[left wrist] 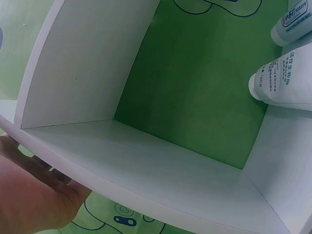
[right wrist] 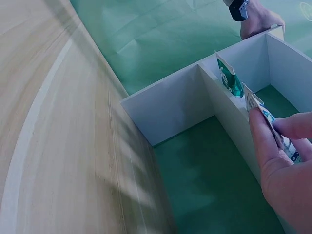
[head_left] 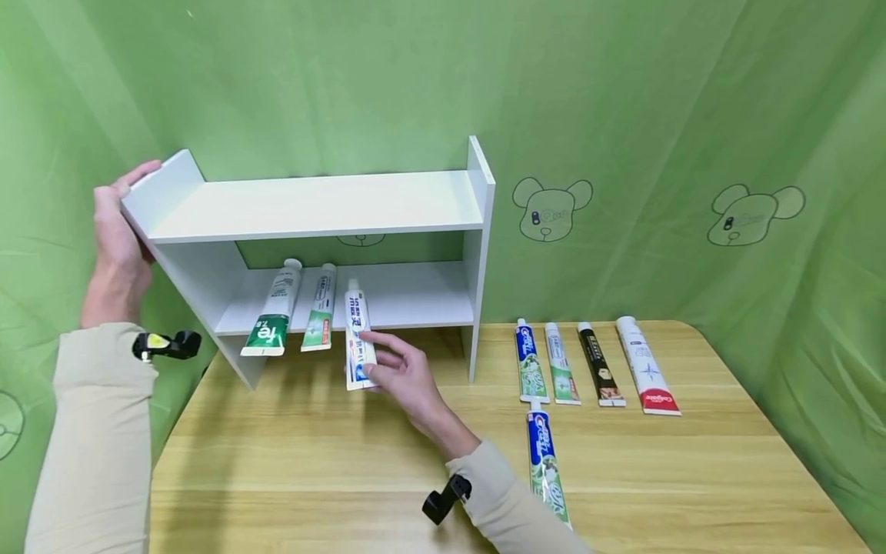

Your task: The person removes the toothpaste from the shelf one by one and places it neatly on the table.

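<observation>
White shelf (head_left: 325, 204) sits at the upper left of the head frame on the wooden table (head_left: 346, 469), and I see my left hand (head_left: 121, 238) flat against its left side panel, fingers straight and reaching over the top edge. That looks like a brace, so the unit does not slide while the other hand works. The left wrist view shows the same palm pressed on the outer board.

My right hand (head_left: 401, 373) pinches the crimped end of a blue-and-white tube (head_left: 358, 338) between thumb and fingers, just left of frame centre. The tube lies cap-first on the lower board, its tail hanging over the front lip, so holding the tail lets the cap end lead toward the back. The right wrist view confirms the pinch on the flat end.

Left of it, 2 tubes lie on that board: a green tube (head_left: 272, 312) and a slimmer one (head_left: 320, 308), both also overhanging the lip. They sit close by, so there is little room on that side; the board to the right is free.

At the right of the frame 4 tubes (head_left: 595, 365) lie in a row on the table, and a 5th tube (head_left: 547, 462) lies nearer, partly under my right sleeve.
</observation>
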Demonstrator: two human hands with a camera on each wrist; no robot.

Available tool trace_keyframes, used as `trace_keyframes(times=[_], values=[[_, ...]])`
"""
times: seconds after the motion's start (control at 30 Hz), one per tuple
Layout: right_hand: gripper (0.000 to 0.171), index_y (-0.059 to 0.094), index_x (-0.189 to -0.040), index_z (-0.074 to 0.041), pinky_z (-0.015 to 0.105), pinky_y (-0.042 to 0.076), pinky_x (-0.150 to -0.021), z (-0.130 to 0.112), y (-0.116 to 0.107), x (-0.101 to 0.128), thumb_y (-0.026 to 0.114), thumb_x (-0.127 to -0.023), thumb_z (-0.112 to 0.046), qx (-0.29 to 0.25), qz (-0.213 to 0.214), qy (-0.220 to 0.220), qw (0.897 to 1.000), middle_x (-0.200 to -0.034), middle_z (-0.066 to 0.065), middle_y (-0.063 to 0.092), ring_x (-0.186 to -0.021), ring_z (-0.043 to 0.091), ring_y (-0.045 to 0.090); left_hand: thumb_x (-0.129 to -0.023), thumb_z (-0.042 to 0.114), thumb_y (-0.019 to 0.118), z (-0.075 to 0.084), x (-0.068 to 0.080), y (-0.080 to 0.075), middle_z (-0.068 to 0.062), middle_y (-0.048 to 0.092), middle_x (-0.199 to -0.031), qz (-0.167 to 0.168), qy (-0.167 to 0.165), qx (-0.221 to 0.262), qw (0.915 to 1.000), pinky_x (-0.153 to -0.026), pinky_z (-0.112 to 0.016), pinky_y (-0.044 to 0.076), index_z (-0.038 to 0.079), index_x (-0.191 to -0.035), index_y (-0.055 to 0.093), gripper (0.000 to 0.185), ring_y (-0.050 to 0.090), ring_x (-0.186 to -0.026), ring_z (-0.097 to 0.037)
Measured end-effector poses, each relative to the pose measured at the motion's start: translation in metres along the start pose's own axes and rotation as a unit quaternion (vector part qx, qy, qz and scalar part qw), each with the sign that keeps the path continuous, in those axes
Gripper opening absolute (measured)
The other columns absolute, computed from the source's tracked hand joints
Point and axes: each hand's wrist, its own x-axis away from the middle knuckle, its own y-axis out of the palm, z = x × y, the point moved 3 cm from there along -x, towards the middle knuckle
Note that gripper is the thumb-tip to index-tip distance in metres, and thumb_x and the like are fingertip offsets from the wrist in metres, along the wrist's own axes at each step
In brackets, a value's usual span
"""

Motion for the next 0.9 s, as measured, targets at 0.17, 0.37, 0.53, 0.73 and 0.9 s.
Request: trace_keyframes(times=[0.17, 0.37, 0.53, 0.73, 0.9], values=[[0.053, 0.063, -0.14, -0.013, 0.041, 0.061, -0.084, 0.0, 0.0, 0.002, 0.063, -0.091, 0.009, -0.004, -0.002, 0.0, 1.0, -0.13, 0.021, 0.066, -0.109, 0.036, 0.07, -0.106, 0.035, 0.034, 0.0, 0.0, 0.0, -0.002, 0.064, -0.124, 0.001, 0.0, -0.001, 1.0, -0.063, -0.025, 0.05, 0.021, -0.144, 0.056, 0.046, 0.063, -0.088, -0.014], [0.055, 0.062, -0.14, -0.013, 0.045, 0.06, -0.086, 0.001, 0.0, 0.005, 0.064, -0.09, 0.009, -0.007, -0.009, 0.002, 1.0, -0.132, 0.021, 0.065, -0.111, 0.036, 0.069, -0.105, 0.034, 0.035, 0.0, 0.0, 0.0, -0.002, 0.065, -0.123, 0.002, 0.001, 0.007, 1.0, -0.062, -0.025, 0.051, 0.021, -0.143, 0.057, 0.046, 0.063, -0.086, -0.014], [0.057, 0.062, -0.141, -0.011, 0.041, 0.06, -0.086, 0.003, -0.002, 0.009, 0.065, -0.088, 0.012, -0.004, -0.015, -0.007, 1.0, -0.134, 0.023, 0.063, -0.115, 0.038, 0.067, -0.106, 0.034, 0.035, 0.0, -0.001, 0.001, -0.002, 0.065, -0.122, -0.001, 0.0, 0.006, 1.0, -0.063, -0.025, 0.051, 0.021, -0.143, 0.057, 0.046, 0.063, -0.087, -0.014], [0.057, 0.062, -0.14, -0.01, 0.039, 0.058, -0.091, 0.004, -0.002, 0.015, 0.066, -0.088, 0.013, -0.001, -0.024, -0.012, 1.0, -0.135, 0.024, 0.063, -0.119, 0.038, 0.066, -0.105, 0.034, 0.036, -0.001, 0.0, -0.001, -0.002, 0.065, -0.123, 0.004, 0.0, 0.011, 0.9999, -0.064, -0.024, 0.051, 0.021, -0.142, 0.059, 0.045, 0.063, -0.087, -0.013], [0.057, 0.062, -0.14, -0.009, 0.038, 0.058, -0.091, 0.002, -0.002, 0.019, 0.066, -0.088, 0.013, 0.002, -0.021, -0.018, 1.0, -0.135, 0.024, 0.063, -0.118, 0.037, 0.066, -0.105, 0.034, 0.035, -0.001, 0.0, -0.001, -0.002, 0.064, -0.125, 0.002, -0.001, 0.011, 0.9999, -0.065, -0.024, 0.051, 0.021, -0.141, 0.059, 0.045, 0.062, -0.09, -0.014]])
